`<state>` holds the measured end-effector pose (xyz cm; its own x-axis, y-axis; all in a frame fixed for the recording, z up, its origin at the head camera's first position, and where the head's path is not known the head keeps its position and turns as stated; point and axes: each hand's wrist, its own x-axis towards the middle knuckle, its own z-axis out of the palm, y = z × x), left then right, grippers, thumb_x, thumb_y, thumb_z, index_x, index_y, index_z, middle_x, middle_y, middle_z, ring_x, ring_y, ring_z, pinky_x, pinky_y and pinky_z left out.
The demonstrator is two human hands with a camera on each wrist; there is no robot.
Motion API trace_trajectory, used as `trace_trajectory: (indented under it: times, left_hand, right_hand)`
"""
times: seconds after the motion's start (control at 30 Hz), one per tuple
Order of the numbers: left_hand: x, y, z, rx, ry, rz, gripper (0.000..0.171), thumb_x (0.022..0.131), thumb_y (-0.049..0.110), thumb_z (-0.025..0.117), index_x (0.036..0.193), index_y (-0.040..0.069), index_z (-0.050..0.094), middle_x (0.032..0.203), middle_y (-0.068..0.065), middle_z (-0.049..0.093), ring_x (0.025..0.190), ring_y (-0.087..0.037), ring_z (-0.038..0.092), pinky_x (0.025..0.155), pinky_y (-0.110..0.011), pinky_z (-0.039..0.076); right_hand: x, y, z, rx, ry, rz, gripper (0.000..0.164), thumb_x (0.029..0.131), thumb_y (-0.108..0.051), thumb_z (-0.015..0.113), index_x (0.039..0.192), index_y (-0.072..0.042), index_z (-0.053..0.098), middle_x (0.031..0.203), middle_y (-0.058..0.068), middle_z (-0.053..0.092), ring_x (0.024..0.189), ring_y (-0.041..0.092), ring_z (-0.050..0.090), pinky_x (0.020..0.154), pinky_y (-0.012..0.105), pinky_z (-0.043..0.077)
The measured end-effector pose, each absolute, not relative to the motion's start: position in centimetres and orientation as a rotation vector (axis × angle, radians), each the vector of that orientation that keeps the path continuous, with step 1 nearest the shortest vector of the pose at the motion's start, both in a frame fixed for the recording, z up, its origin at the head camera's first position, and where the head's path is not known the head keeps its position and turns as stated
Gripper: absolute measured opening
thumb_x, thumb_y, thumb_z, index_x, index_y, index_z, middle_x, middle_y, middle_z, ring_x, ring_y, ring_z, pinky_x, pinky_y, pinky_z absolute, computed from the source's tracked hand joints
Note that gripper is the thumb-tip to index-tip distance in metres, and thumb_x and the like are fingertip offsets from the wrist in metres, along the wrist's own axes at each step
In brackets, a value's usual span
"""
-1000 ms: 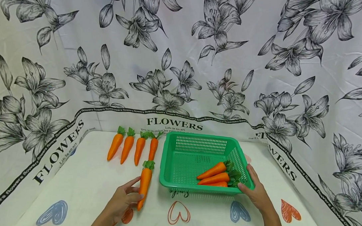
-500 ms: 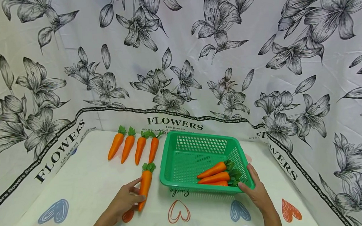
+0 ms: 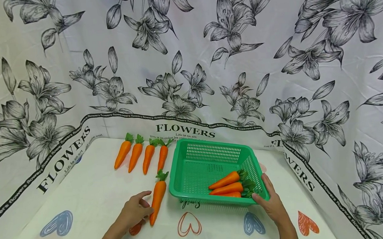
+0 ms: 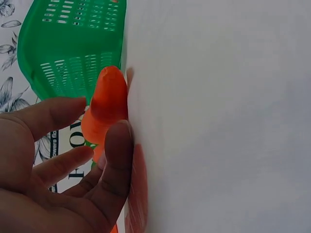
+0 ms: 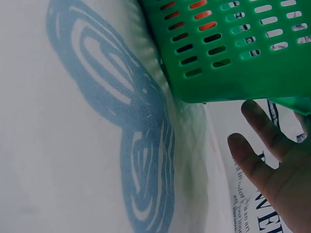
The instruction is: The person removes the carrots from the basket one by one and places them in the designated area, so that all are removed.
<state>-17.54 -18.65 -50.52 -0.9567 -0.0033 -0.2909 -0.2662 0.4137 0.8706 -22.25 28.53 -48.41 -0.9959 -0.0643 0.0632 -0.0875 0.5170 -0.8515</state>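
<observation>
An orange carrot [image 3: 157, 199] with a leafy green top lies in front of a row of carrots, left of the green basket [image 3: 197, 196]. My left hand [image 3: 134, 210] is beside it, thumb at its narrow tip and index finger apart from its side. The left wrist view shows the carrot's tip [image 4: 109, 92] between parted, slightly bent fingers. At the basket's right front corner, my right hand [image 3: 271, 201] holds the rim, thumb over it and fingers along the outer side. Two straight fingers of that hand [image 5: 291, 179] show below the basket wall [image 5: 233, 80].
Several carrots [image 3: 134, 157] lie side by side at the back left, leaves away from me. Three carrots [image 3: 227, 188] are in the basket's right front part. A white cloth with printed hearts [image 3: 189, 224] covers the table; a flower-printed curtain [image 3: 190, 81] hangs behind.
The carrot by my left hand has shifted slightly right, leaning more toward the basket, and my left index finger has come away from it. My right hand and the basket have stayed put.
</observation>
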Motion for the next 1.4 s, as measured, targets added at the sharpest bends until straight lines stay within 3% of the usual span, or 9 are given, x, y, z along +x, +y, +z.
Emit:
trace_trajectory:
  times: [0.2,0.53,0.77,0.87,1.4]
  left_hand:
    - [-17.6,-18.1,-50.6,-0.211,2.493,1.496,0.071,0.065,0.029,0.075,0.125,0.007,0.043,0.076,-0.006,0.049,0.053,-0.018,0.051,0.044,-0.03,0.047]
    - [-17.5,-17.5,-50.6,-0.267,2.543,1.418,0.064,0.066,0.017,0.074,0.123,0.009,0.046,0.074,-0.006,0.049,0.048,-0.018,0.051,0.044,-0.027,0.046]
    - [-16.9,-17.9,-50.2,-0.298,2.536,1.465,0.063,0.067,0.014,0.072,0.124,0.008,0.045,0.074,-0.006,0.05,0.048,-0.017,0.053,0.045,-0.029,0.046]
    - [-16.9,-18.1,-50.1,-0.306,2.496,1.523,0.063,0.068,0.012,0.07,0.125,0.007,0.043,0.076,-0.008,0.049,0.046,-0.019,0.054,0.044,-0.031,0.047]
    - [-16.8,-18.6,-50.1,-0.334,2.506,1.45,0.065,0.068,0.021,0.072,0.125,0.006,0.043,0.075,-0.006,0.051,0.05,-0.019,0.051,0.044,-0.03,0.046]
  right_hand:
    - [-22.2,28.7,-48.5,0.139,-2.707,1.546,0.077,0.081,-0.024,0.06,0.14,-0.027,0.011,0.143,-0.006,0.002,0.128,0.025,0.002,0.095,0.057,0.009]
    - [-22.0,28.6,-48.7,0.163,-2.687,1.554,0.076,0.081,-0.022,0.061,0.14,-0.028,0.012,0.143,-0.005,0.003,0.127,0.027,0.004,0.095,0.057,0.01]
    - [-20.5,26.9,-45.7,0.197,-2.664,1.54,0.078,0.08,-0.019,0.061,0.14,-0.012,0.013,0.144,0.006,0.004,0.127,0.031,0.004,0.095,0.057,0.01]
    - [-20.6,27.0,-45.5,0.2,-2.662,1.522,0.078,0.08,-0.019,0.062,0.14,-0.011,0.013,0.144,0.006,0.005,0.127,0.03,0.004,0.095,0.056,0.01]
    - [-22.3,28.6,-48.6,0.179,-2.7,1.5,0.077,0.081,-0.022,0.061,0.14,-0.028,0.011,0.143,-0.007,0.003,0.127,0.026,0.004,0.094,0.057,0.012]
